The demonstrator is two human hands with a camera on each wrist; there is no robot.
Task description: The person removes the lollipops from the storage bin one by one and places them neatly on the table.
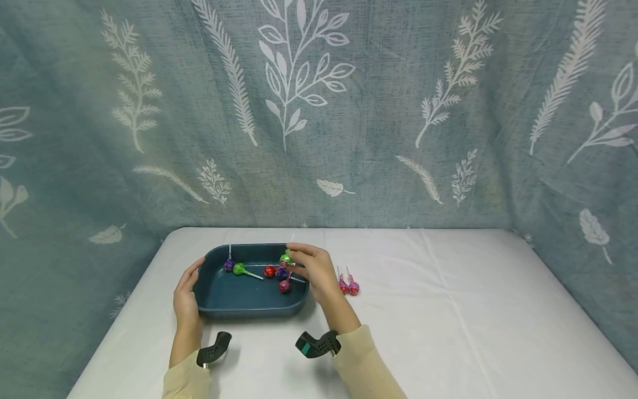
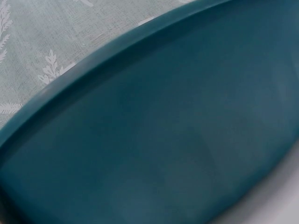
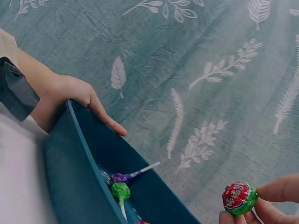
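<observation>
A dark teal tray [image 1: 239, 296] rests on the white table. My left hand [image 1: 186, 296] lies along its left end, fingers extended against the wall and rim. Above the tray's right end, my right hand [image 1: 316, 269] pinches a green-and-red wrapped lollipop [image 3: 239, 198] by its wrapped head. Inside the tray lie a purple lollipop [image 1: 229, 265] leaning on the back wall, a green lollipop [image 1: 240, 269], a red lollipop [image 1: 269, 271], another purple lollipop [image 1: 282, 273] and a pink lollipop [image 1: 284, 286]. The left wrist view is filled by the tray's wall [image 2: 149, 121]; no fingers are distinct there.
Two pink lollipops [image 1: 353, 288] lie on the white tablecloth [image 1: 423, 310] just right of the tray, partly beside my right wrist. A grey-green curtain with white leaf prints [image 1: 379, 111] hangs behind the table and along its sides.
</observation>
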